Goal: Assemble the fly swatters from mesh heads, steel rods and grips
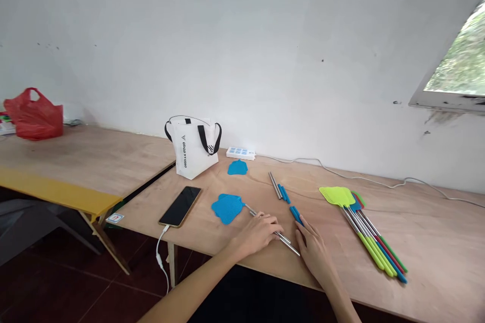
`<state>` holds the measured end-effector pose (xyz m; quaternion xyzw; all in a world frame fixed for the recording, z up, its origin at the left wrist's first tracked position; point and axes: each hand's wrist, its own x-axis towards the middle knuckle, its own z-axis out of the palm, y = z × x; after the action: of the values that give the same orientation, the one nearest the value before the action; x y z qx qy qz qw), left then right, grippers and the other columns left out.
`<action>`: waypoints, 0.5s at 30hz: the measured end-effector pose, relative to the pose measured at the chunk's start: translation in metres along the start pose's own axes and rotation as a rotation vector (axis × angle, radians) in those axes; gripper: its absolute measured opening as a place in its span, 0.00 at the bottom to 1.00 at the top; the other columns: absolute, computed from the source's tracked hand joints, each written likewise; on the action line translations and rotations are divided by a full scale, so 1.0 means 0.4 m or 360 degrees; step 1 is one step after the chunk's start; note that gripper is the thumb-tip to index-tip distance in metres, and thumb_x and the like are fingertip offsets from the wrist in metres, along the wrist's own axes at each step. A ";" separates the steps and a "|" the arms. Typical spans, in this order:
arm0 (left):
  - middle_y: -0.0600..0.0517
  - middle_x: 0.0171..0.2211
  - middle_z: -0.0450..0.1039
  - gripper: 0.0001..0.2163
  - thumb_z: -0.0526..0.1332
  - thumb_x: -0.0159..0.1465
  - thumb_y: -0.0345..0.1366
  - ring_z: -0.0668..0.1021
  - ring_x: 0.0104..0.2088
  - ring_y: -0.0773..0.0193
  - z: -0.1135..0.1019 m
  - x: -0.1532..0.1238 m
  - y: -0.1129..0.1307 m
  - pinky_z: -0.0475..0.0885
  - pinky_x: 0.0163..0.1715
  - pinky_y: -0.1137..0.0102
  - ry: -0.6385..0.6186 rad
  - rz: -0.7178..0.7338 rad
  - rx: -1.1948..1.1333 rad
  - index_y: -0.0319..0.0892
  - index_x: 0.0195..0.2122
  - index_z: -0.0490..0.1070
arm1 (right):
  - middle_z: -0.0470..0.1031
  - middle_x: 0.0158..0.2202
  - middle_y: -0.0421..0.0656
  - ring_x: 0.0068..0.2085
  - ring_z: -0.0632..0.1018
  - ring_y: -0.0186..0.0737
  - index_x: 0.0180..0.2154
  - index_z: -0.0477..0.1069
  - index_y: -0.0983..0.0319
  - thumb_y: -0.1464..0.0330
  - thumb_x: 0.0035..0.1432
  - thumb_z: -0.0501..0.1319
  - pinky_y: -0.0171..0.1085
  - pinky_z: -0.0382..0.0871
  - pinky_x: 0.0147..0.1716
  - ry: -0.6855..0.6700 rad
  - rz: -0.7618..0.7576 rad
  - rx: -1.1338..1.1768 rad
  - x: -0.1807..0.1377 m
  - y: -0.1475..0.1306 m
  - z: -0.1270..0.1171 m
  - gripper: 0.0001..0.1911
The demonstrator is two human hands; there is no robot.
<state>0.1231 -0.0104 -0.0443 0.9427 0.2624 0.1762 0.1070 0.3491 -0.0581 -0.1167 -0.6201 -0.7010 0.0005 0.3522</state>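
My left hand lies over thin metal rods, its fingers curled down on them. The rods run from blue fly swatter heads, which overlap on the table, to bare ends near the front edge. My right hand rests low on the wood with fingers stretched out, its fingertips against short blue handle grips. Farther back lie more blue grips beside loose metal rods. Another blue swatter head is near the wall.
Finished-looking fly swatters in green, blue and red lie to the right. At left are a phone on a white cable and a white bag. A power strip sits by the wall. A red plastic bag stands on another table.
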 end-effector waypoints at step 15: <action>0.51 0.54 0.74 0.15 0.55 0.72 0.31 0.73 0.57 0.59 0.021 -0.073 -0.010 0.64 0.61 0.60 0.0351 -0.0163 -0.0072 0.50 0.58 0.70 | 0.65 0.67 0.45 0.68 0.64 0.50 0.60 0.71 0.56 0.55 0.70 0.50 0.57 0.59 0.66 -0.0070 -0.0039 -0.0029 0.002 -0.031 -0.031 0.24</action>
<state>0.1012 -0.0236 -0.0612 0.9003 0.3162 0.2790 0.1076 0.3445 -0.0655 -0.1015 -0.6145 -0.7161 0.0032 0.3309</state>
